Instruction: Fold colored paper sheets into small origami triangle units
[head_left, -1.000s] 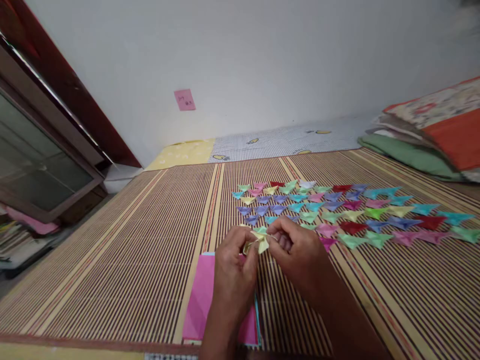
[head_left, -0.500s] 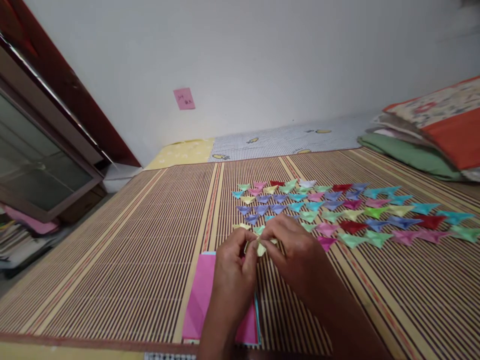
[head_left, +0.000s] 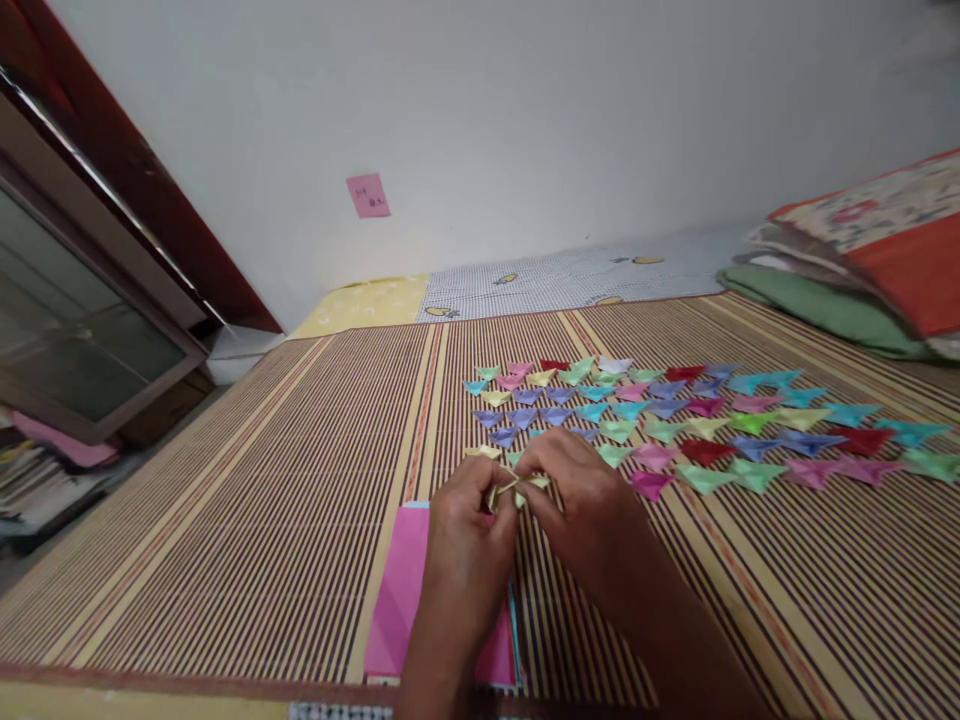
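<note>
Your left hand (head_left: 466,540) and right hand (head_left: 592,500) were both pinched closed, fingertips nearly meeting, on a small pale yellow paper piece (head_left: 520,497) held between them. Its ends poked out past your fingers, which hid its middle. Under your left wrist lay a stack of coloured sheets (head_left: 401,600), pink on top, with edges showing on either side of your forearm; whether your arm touched it, I couldn't tell. Just past your fingertips began rows of folded paper pieces (head_left: 619,432), running well off to the right of your right hand. Room was tight there: a magenta piece (head_left: 651,485) lay just beside your right knuckles. To the left of your left hand, the striped mat (head_left: 262,500) spread wide. Its bound near edge (head_left: 187,684) crossed close below the sheets, under your forearms. Far ahead of both hands the mat stopped at a patterned cloth (head_left: 562,290) along the wall (head_left: 525,120).
</note>
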